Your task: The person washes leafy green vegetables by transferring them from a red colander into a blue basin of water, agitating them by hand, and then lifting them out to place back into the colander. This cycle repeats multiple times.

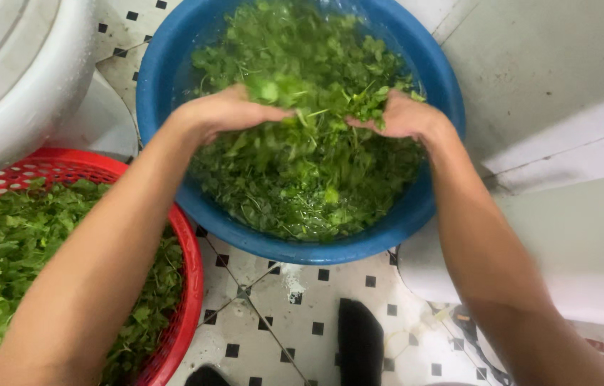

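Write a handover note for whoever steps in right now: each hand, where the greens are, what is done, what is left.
Left hand: cupped over a clump of leafy green herbs, lifting it above the water.
Right hand: gripping the same clump from the other side.
Blue basin: on the tiled floor, holding water and most of the loose herbs.
Red perforated basket: left of the basin, already well filled with herbs.
Done: a large batch sits in the basket.
Left: the basin's herbs are still in the water; whether the basket batch is washed cannot be told.
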